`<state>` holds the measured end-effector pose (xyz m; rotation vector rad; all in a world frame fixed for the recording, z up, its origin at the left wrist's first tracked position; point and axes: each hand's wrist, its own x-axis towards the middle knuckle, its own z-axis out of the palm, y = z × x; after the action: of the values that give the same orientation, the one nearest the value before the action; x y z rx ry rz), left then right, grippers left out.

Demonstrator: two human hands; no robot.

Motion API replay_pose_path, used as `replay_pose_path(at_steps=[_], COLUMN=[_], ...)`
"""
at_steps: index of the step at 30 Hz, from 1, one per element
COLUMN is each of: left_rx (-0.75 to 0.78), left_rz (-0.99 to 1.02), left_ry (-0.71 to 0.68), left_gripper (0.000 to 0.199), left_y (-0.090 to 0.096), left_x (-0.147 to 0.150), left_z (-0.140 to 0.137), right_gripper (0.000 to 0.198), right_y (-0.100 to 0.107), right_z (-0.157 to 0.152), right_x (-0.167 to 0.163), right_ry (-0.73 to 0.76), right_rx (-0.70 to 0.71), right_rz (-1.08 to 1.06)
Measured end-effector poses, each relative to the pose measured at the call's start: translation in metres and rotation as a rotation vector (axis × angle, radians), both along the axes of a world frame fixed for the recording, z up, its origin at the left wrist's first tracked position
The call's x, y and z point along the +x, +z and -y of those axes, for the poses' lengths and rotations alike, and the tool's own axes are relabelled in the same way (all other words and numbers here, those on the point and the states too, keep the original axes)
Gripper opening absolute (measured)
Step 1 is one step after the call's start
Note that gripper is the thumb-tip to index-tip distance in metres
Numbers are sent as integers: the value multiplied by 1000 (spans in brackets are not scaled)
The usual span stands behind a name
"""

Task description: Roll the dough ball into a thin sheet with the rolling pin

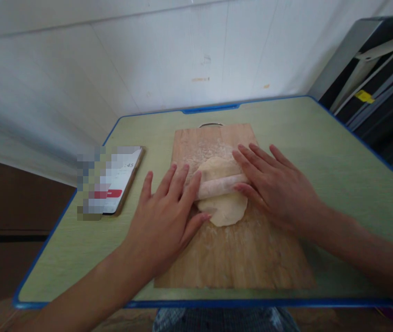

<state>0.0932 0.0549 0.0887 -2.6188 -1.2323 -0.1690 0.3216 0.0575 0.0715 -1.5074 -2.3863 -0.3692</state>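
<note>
A pale, floury rolling pin (219, 186) lies across a flattened round of dough (226, 211) on a wooden cutting board (231, 256). My left hand (169, 207) rests over the pin's left end, palm down, its fingers stretched out and spread. Over the right end lies my right hand (276, 189), also flat with straight fingers and the thumb beside the pin. Both hands hide the pin's ends. Dough shows above and below the pin, and loose flour whitens the upper part of the board.
The board lies on a light green table (321, 152) with a blue edge. Left of the board is a phone (127, 170), partly blurred out. A white wall (182, 60) stands behind the table, and a dark folded frame (372, 87) leans at the right.
</note>
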Motion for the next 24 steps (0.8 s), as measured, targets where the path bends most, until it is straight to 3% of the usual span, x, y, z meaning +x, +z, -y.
replay_pose_path(at_steps=[5, 8, 14, 21, 24], left_rx=[-83, -160, -232, -307, -279], left_rz=[27, -1, 9, -9, 7], left_ry=[82, 53, 50, 86, 67], left_gripper=[58, 53, 61, 56, 55], left_y=[5, 10, 11, 16, 15], left_x=[6, 8, 4, 13, 13], left_z=[-55, -82, -66, -92, -86], right_gripper=[73, 71, 82, 66, 69], right_y=[14, 19, 15, 23, 21], right_z=[-44, -64, -49, -71, -59], right_x=[3, 4, 8, 8, 6], right_ry=[37, 57, 153, 82, 69], right_rx=[-123, -243, -173, -397, -326], right_rz=[54, 70, 81, 58, 71])
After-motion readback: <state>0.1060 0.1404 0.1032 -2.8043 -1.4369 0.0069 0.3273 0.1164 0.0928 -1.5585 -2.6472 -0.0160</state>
